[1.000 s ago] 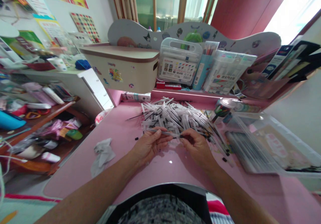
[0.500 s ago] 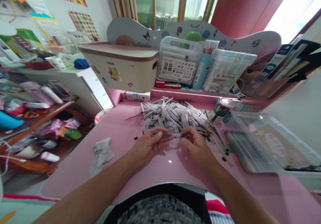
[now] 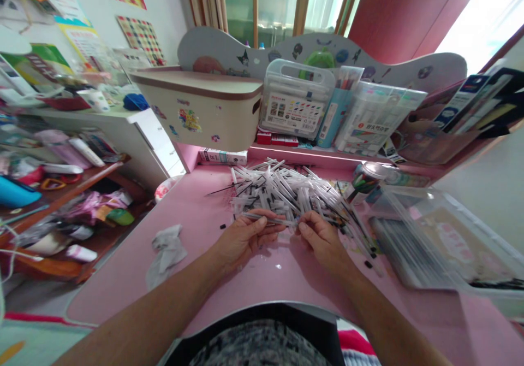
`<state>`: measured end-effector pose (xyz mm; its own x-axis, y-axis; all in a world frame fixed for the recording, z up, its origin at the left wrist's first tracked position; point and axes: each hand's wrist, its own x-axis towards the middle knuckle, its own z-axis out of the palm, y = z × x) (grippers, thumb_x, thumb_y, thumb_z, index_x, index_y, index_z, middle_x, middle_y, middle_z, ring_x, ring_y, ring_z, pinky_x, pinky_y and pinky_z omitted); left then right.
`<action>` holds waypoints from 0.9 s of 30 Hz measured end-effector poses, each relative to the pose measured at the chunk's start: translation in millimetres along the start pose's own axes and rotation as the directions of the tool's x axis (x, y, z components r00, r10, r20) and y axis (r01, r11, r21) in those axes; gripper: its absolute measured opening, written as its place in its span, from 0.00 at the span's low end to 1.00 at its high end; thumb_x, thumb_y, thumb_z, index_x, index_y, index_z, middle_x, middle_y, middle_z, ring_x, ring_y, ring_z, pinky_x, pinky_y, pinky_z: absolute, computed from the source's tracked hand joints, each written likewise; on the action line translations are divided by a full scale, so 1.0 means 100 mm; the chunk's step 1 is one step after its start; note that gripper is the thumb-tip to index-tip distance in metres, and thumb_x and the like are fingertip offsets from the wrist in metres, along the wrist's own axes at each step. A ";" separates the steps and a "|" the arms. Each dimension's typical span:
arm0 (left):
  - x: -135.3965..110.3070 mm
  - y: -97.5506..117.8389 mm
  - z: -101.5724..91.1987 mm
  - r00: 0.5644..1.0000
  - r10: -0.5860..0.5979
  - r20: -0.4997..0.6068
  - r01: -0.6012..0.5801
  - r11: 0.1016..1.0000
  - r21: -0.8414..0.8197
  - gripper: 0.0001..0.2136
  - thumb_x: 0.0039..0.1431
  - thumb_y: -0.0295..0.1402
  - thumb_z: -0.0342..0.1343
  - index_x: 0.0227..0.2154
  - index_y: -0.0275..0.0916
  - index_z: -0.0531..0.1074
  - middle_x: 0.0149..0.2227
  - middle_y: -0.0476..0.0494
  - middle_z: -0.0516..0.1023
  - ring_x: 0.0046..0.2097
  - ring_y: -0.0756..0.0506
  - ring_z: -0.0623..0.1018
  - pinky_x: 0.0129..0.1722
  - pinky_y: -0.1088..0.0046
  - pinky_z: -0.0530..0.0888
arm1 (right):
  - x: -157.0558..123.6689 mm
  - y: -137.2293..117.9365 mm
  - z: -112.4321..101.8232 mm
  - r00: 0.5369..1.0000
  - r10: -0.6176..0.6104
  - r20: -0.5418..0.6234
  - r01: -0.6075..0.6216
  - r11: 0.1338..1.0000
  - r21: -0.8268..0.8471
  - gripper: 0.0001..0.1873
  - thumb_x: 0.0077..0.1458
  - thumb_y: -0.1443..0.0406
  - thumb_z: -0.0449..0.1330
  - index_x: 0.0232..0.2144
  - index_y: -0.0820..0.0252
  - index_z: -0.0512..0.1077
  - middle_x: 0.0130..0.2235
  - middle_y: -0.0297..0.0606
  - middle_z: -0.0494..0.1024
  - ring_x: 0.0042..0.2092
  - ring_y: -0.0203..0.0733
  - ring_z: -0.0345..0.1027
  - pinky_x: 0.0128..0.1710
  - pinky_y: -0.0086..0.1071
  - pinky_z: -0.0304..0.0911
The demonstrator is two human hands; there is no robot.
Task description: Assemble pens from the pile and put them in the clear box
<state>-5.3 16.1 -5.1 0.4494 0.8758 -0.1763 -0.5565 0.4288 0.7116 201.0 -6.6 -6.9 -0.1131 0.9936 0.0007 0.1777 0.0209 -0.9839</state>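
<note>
Pen pile [image 3: 286, 188] on desk [image 3: 196, 213], mid, toward rear edge. Crumpled tissue [image 3: 166, 248] near left edge. Clear plastic case [image 3: 434, 240] at right edge. Marker sets [image 3: 297, 101] on rear shelf behind pile; storage box [image 3: 200, 104] left of them.

We're counting 2 hands at the desk: left hand [image 3: 241, 238], right hand [image 3: 321, 239]. We're seeing 1 pen [image 3: 268, 220] pinched between them. We're looking at 1 heap of pens [image 3: 286, 191], far too many and too tangled to count singly. We're counting 1 crumpled tissue [image 3: 166, 247], 1 cream storage box [image 3: 204, 106], 2 clear marker cases [image 3: 295, 101] [image 3: 376, 117], 1 blue pencil tube [image 3: 332, 116], 1 clear tray [image 3: 429, 235] and 1 small tin [image 3: 364, 176]. We're spotting at least 2 loose black caps [image 3: 222, 226] [image 3: 368, 264].
</note>
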 end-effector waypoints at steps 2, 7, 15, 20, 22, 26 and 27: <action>0.00 -0.01 -0.01 1.000 -0.005 0.004 0.005 1.000 0.012 0.06 0.55 0.28 0.65 0.36 0.35 0.76 0.46 0.36 0.83 0.45 0.43 0.83 0.39 0.75 0.81 | 0.01 0.01 0.00 1.000 0.010 0.003 -0.010 0.999 -0.041 0.17 0.62 0.54 0.53 0.27 0.58 0.65 0.25 0.30 0.65 0.24 0.32 0.55 0.23 0.28 0.49; 0.00 -0.03 -0.02 1.000 -0.019 0.012 0.018 0.999 0.040 0.07 0.55 0.31 0.66 0.36 0.36 0.77 0.47 0.36 0.83 0.47 0.42 0.83 0.41 0.74 0.81 | 0.03 0.03 0.00 0.998 0.057 0.011 -0.058 0.995 0.077 0.16 0.60 0.53 0.54 0.29 0.58 0.65 0.25 0.30 0.65 0.23 0.32 0.54 0.22 0.27 0.48; -0.02 0.00 -0.04 1.000 -0.018 0.015 0.017 0.997 0.077 0.07 0.56 0.31 0.65 0.37 0.36 0.78 0.46 0.36 0.83 0.47 0.42 0.83 0.40 0.75 0.80 | 0.02 0.01 0.04 0.998 0.060 0.029 -0.062 0.997 0.048 0.20 0.60 0.51 0.55 0.24 0.58 0.65 0.22 0.29 0.64 0.23 0.31 0.55 0.22 0.26 0.49; -0.03 0.02 0.01 1.000 0.015 0.014 -0.016 0.996 0.090 0.07 0.54 0.31 0.67 0.35 0.36 0.78 0.45 0.37 0.83 0.45 0.42 0.83 0.40 0.74 0.80 | 0.01 0.00 0.04 0.993 0.097 0.066 -0.098 0.995 0.008 0.27 0.62 0.45 0.51 0.22 0.59 0.66 0.21 0.32 0.66 0.22 0.33 0.57 0.22 0.28 0.51; -0.04 0.03 0.04 1.000 0.027 0.012 -0.028 0.996 0.089 0.07 0.53 0.31 0.67 0.35 0.36 0.78 0.46 0.37 0.83 0.45 0.42 0.83 0.39 0.75 0.80 | 0.01 -0.02 0.03 0.995 0.077 0.058 -0.078 0.997 0.006 0.26 0.62 0.46 0.52 0.22 0.59 0.66 0.21 0.31 0.65 0.23 0.33 0.57 0.22 0.27 0.51; -0.04 0.03 0.05 1.000 0.022 0.001 -0.022 0.995 0.098 0.07 0.54 0.31 0.67 0.35 0.36 0.78 0.46 0.37 0.83 0.46 0.42 0.83 0.40 0.74 0.80 | 0.00 -0.03 0.02 0.997 0.056 0.050 -0.059 0.996 0.063 0.18 0.60 0.52 0.56 0.25 0.58 0.64 0.23 0.28 0.63 0.24 0.32 0.54 0.22 0.26 0.50; -0.04 0.03 0.05 1.000 0.025 0.000 -0.025 0.995 0.101 0.07 0.54 0.31 0.67 0.35 0.35 0.78 0.46 0.36 0.83 0.46 0.42 0.83 0.40 0.74 0.80 | 0.00 -0.03 0.02 0.996 0.063 0.058 -0.067 0.995 0.074 0.17 0.60 0.53 0.56 0.25 0.57 0.63 0.23 0.28 0.62 0.24 0.32 0.54 0.22 0.26 0.49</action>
<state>-5.5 12.7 0.7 0.4357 0.8861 -0.1583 -0.4942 0.3825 0.7807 198.4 -7.1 -4.7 -0.1581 0.9849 -0.0713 0.1125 -0.0538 -0.9922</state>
